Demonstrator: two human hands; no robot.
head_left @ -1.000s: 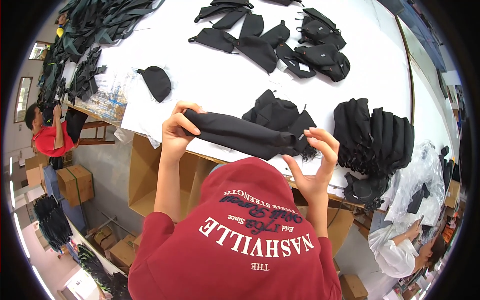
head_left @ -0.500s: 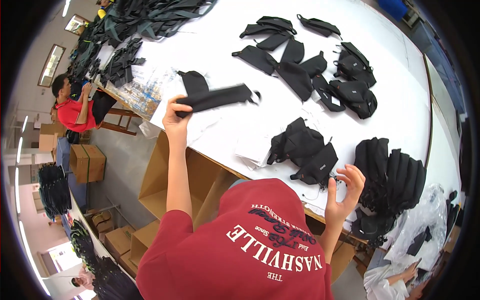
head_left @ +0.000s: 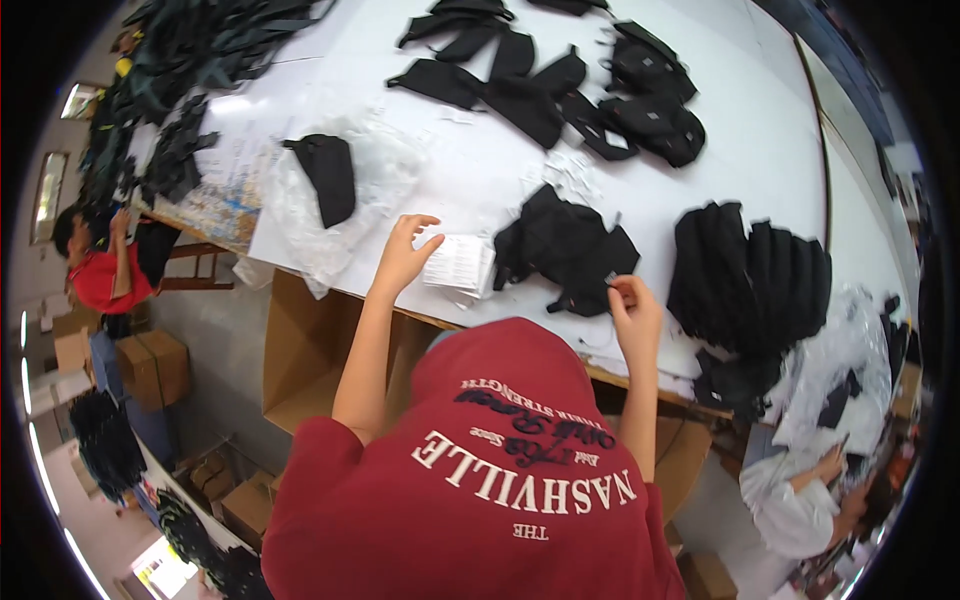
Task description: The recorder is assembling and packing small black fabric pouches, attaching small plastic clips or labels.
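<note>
My left hand (head_left: 408,256) is over the front of the white table, fingers apart with nothing in them. Right beside its fingertips lies a stack of white printed cards (head_left: 458,264). My right hand (head_left: 636,310) has its fingertips pinched together at the edge of a small black bag (head_left: 590,285), the nearest in a loose heap of black bags (head_left: 550,232). Farther left, a single black bag (head_left: 328,178) rests on crumpled clear plastic (head_left: 382,170).
More black bags (head_left: 525,105) are spread at the table's far side. A row of stacked black bags (head_left: 750,280) stands right of my right hand. Dark straps (head_left: 190,50) pile up far left. Cardboard boxes (head_left: 295,350) sit below the table edge. Other people work at left and lower right.
My left hand has let go of the black bag it held and is now empty by the cards. My right hand, open before, has closed at the heap's edge. The view has shifted.
</note>
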